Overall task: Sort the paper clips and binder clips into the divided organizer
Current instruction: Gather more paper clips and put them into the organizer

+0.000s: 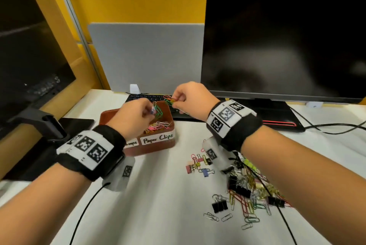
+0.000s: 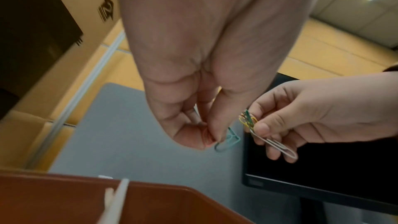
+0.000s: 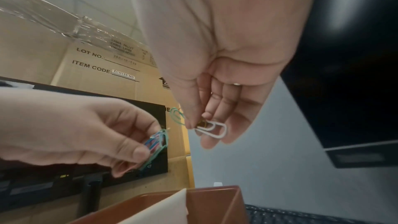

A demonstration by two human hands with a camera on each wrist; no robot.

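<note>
- Hands raised above a brown divided organizer point(image 1: 158, 144) on a white desk; both pinch small bunches of coloured paper clips.
- The left hand point(image 1: 132, 118) hangs over the organizer, thumb and fingertips closed on a few green and blue clips point(image 1: 157, 111). These dangle with their long axis pointing down into the compartment labelled "Paper Clips" point(image 1: 157, 138), directly below the grip.
- The right hand point(image 1: 190, 98) sits just beyond the organizer's far right corner, over the keyboard point(image 1: 146, 98). Thumb and forefinger pinch a bunch of green, yellow and orange clips point(image 1: 169, 99), plus one larger white clip point(image 3: 212, 129) seen from the right wrist.
- The left hand is nearer the target: its clips look ready to fall straight in once the pinch loosens. The right hand would need to come a little toward the person first.
- The labelled compartment already holds pink, yellow and white paper clips point(image 1: 157, 127). A white divider point(image 3: 170, 209) splits it from the left compartment, whose label is mostly hidden by the left wrist.
- An unsorted pile point(image 1: 247, 189) of black and coloured binder clips mixed with paper clips lies on the desk to the right, near the person, well apart from the organizer.
- Nothing stands between the left hand's clips and the compartment. A dark monitor point(image 1: 285, 40) stands behind, another screen to the left.
</note>
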